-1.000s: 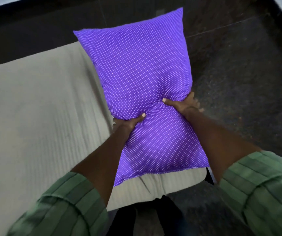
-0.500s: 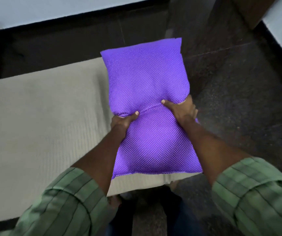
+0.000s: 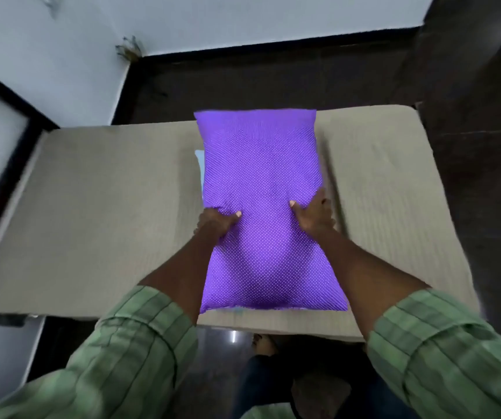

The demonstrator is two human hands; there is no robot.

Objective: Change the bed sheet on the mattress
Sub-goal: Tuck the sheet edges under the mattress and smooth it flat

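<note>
Left hand (image 3: 217,220) and right hand (image 3: 314,217) pinch purple pillow (image 3: 261,182) mid-sides over mattress (image 3: 107,213) near edge; likely next: move it clear

Dim, soft, even light; motion blur smears the frame edges, and wide-angle distortion bends the mattress (image 3: 92,207) outline.

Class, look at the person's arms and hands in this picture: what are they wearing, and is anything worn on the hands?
Both arms wear green sleeves with darker stripes, cuffs pushed up so the forearms are bare. The left hand and right hand are bare: no gloves, and no rings or watch visible.
</note>
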